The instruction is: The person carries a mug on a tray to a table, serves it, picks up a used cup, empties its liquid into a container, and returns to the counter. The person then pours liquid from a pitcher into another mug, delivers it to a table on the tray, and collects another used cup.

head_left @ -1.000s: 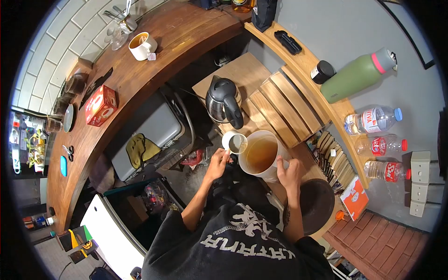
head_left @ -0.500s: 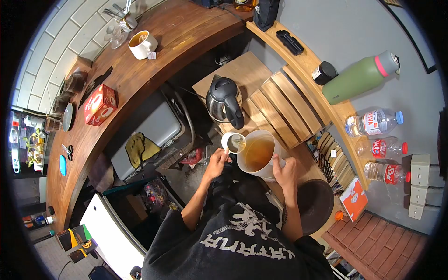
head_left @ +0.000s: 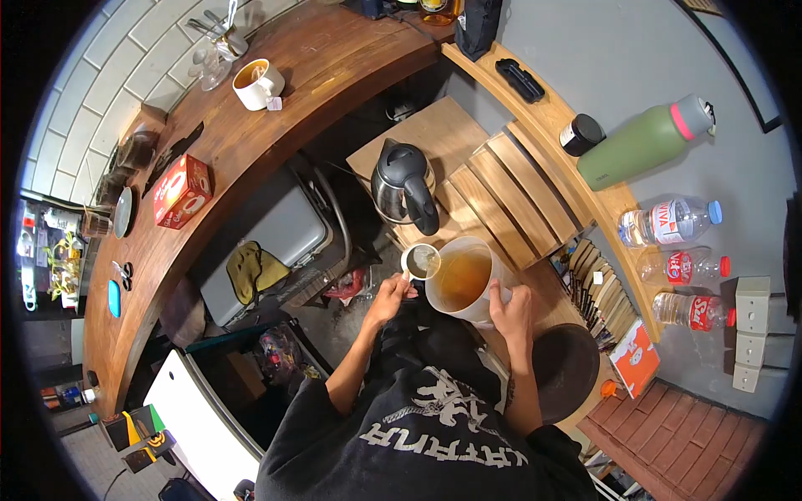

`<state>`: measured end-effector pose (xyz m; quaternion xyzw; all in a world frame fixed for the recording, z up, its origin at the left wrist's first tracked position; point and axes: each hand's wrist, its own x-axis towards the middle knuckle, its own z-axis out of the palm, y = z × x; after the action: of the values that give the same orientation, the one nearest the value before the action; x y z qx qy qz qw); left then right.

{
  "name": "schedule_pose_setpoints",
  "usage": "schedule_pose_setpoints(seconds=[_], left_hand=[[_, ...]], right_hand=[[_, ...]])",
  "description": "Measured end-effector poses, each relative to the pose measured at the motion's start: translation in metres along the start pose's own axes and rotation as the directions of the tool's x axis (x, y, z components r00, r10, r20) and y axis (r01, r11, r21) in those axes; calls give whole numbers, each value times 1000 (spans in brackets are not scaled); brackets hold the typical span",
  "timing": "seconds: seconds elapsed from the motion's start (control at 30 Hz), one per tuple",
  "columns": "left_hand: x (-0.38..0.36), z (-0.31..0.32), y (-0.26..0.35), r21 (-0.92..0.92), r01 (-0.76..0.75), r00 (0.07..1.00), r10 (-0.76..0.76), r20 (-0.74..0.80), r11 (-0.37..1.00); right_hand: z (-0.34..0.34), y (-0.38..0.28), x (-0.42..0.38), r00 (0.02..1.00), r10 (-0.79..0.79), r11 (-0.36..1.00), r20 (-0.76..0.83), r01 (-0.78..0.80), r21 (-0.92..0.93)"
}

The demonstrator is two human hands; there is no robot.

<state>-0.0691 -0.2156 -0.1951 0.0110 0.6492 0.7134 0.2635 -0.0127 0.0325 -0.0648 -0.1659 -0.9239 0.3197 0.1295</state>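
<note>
Head-worn view, facing forward and steeply down

At upper right, your green bottle (head_left: 632,153) wears a pink band; at upper left, your red box (head_left: 182,192) has a white pattern; your shirt (head_left: 418,434) is black with white lettering.

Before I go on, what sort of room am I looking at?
Probably a home kitchen corner or small bar: a curved wooden counter, an electric kettle and a tea mug show it.
</note>
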Motion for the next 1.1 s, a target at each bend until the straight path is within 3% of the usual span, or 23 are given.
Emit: schedule_pose_setpoints(seconds=[0.6, 0.7, 0.77, 1.1], left_hand=[[1, -3, -13, -56, 82, 996, -81, 29, 995], [1, -2, -11, -69, 108, 994, -106, 21, 992], [1, -3, -13, -71, 111, 994, -110, 22, 991], [6, -3, -17, -71, 106, 994, -104, 31, 992]], right_hand=[[-2, -7, 1, 1000, -11, 999, 0, 11, -40], [-4, -12, 2, 1000, 25, 998, 9, -26, 61], [-1, -4, 2, 1000, -23, 999, 5, 23, -29], [-1, -4, 2, 999, -39, 999, 11, 40, -15]])
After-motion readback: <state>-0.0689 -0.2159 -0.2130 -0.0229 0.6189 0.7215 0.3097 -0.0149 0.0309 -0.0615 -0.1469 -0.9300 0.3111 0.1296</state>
